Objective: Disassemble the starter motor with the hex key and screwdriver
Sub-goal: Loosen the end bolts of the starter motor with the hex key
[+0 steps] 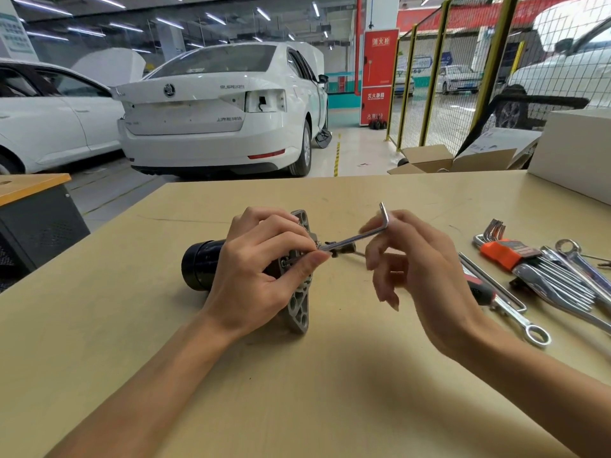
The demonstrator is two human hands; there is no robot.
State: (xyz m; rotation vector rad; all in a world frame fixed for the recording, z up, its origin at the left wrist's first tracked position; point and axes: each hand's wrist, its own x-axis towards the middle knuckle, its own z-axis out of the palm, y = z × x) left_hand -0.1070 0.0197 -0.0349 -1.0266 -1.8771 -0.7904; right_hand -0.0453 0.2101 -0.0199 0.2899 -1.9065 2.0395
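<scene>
The starter motor (238, 269) lay on its side near the middle of the table (330, 408), black cylindrical body to the left and grey cast mounting flange (299, 309) facing right. The left hand (261, 269) was wrapped over the housing, its thumb and forefinger pinching the long shaft of the hex key (360, 238) just where the tip met the flange. The right hand (420, 269) lay against the key's bent end, fingers (380, 259) loosely curled; whether it truly gripped the short arm could not be told.

To do this step well, the tip probably needed seating fully and squarely in the bolt socket before any turning, with the left hand steadying both motor and shaft so the round body would not roll. Turning from the short arm would suit a bolt already loose; a tight one might strip if the key sat tilted.

Well to the right lay a hex key set in an orange holder (502, 252), combination wrenches (515, 315) and a red-and-black screwdriver handle (479, 289), none near enough to obstruct the swing of the key
</scene>
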